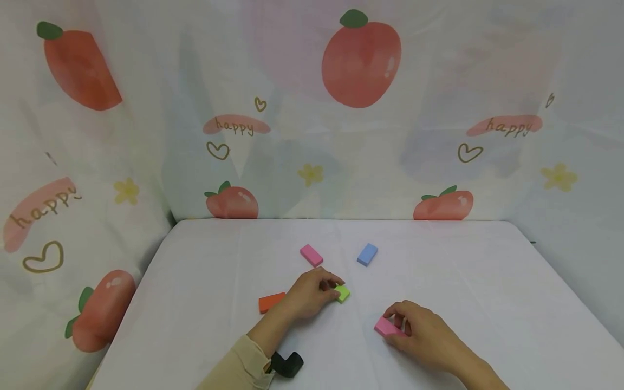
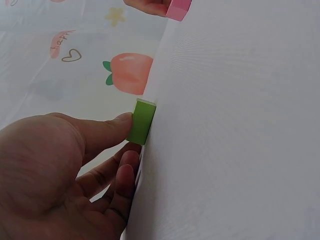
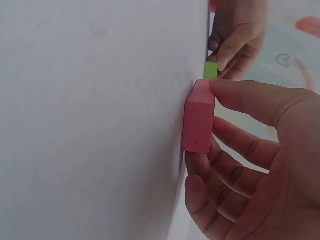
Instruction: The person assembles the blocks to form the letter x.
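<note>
My left hand (image 1: 308, 294) pinches a small green block (image 1: 343, 294) between thumb and fingers near the middle of the white table. The left wrist view shows the thumb against one face of the green block (image 2: 143, 121), its fingers curled below. To the right and nearer the front, my right hand (image 1: 425, 331) holds a pink block (image 1: 385, 326) by its sides. In the right wrist view, the thumb lies along the top end of this pink block (image 3: 198, 125) and fingertips are at its lower end. A gap of table separates the two held blocks.
Behind the hands lie another pink block (image 1: 312, 255) and a blue block (image 1: 368, 254). An orange block (image 1: 271, 303) is partly covered by the left wrist. A black object (image 1: 287, 364) sits at the left cuff. Printed cloth (image 1: 292, 76) hangs behind the table (image 1: 205, 271).
</note>
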Motion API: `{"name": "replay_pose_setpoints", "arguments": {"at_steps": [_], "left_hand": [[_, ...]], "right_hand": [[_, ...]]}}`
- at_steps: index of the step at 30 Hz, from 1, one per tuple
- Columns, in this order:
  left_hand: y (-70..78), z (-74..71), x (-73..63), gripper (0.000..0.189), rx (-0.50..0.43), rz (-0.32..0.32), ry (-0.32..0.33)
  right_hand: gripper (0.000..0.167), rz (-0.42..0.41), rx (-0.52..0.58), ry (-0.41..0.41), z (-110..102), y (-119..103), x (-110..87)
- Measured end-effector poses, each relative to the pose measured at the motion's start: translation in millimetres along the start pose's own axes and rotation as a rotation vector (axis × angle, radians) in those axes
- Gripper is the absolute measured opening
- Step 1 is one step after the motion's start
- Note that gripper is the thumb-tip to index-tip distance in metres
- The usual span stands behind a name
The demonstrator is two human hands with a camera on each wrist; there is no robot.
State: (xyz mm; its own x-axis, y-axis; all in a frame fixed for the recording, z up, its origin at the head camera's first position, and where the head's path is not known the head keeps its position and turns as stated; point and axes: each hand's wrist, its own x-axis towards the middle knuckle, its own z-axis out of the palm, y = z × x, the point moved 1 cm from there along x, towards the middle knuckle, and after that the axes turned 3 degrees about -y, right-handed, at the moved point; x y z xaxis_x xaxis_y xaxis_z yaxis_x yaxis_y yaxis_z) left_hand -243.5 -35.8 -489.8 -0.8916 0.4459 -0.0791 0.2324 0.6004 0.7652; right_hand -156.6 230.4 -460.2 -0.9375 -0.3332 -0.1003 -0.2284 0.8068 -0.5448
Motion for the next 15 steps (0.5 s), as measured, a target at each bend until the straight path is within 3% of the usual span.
{"name": "replay_pose_setpoints", "arguments": {"at_steps": [15], "left_hand": [[2.4, 0.6, -1.0, 0.023, 0.001, 0.006, 0.000]], "right_hand": [[0.027, 0.007, -0.010, 0.007, -1.6, -2.2, -1.7]]}}
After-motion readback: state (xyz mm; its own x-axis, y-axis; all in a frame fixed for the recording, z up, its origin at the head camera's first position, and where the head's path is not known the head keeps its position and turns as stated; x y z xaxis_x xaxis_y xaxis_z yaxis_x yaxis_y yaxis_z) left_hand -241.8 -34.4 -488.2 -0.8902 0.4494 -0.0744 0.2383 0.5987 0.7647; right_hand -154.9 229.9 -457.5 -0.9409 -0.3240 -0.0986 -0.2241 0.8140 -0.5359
